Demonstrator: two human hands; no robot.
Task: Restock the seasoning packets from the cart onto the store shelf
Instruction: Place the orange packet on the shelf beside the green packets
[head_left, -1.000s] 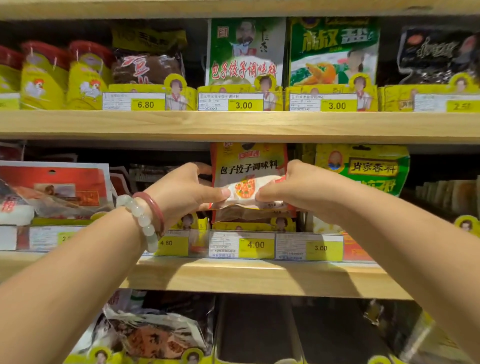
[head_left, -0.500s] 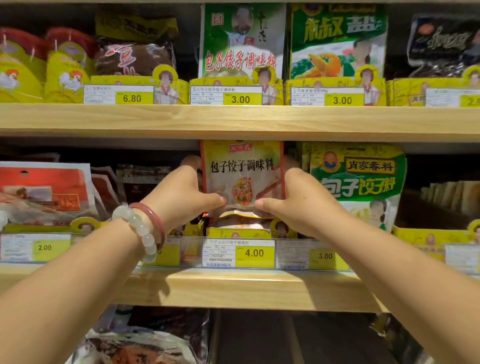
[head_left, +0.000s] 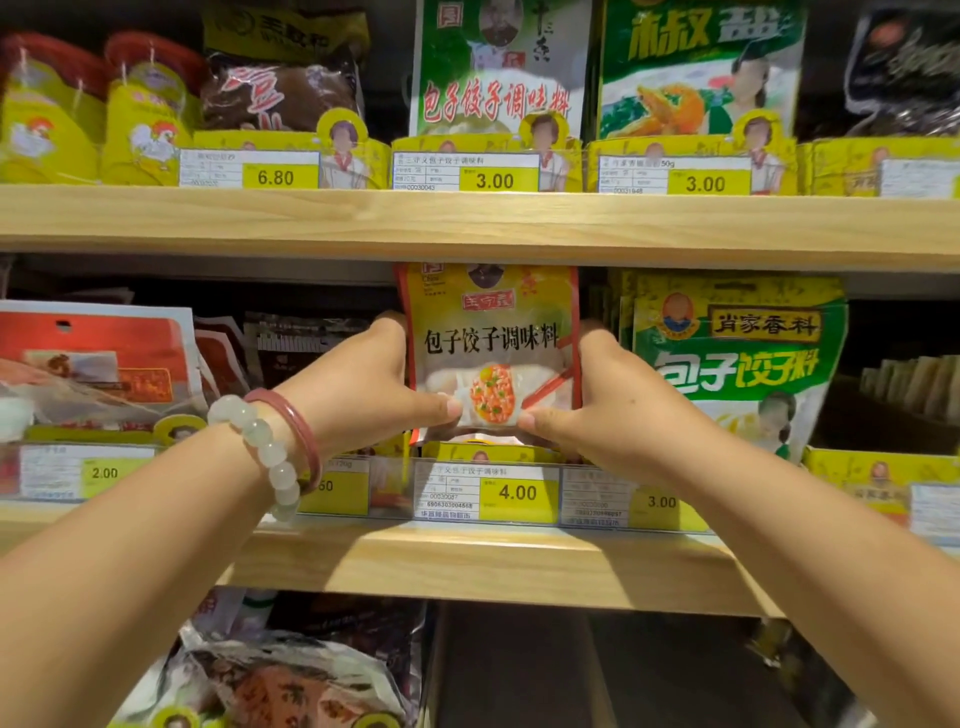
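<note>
Both hands are holding a yellow seasoning packet (head_left: 491, 353) upright at the front of the middle shelf (head_left: 493, 561), directly above the 4.00 price tag (head_left: 517, 492) and just left of the green packets (head_left: 737, 358). The left hand (head_left: 358, 387) is gripping its left edge and the right hand (head_left: 602, 400) its right edge, each with the thumb pressing on the lower front face and the fingers curling out of sight behind. The packet is looking like a thin, glossy foil pouch, probably light and floppy, with loose powder inside that would be sagging toward the bottom (hence, I judge, the low grip). Its slick film could be slipping under a loose pinch, so holding the two sealed side edges seems the sounder choice, keeping it flat while it is settling into the yellow display tray (head_left: 467, 451) below it.
</note>
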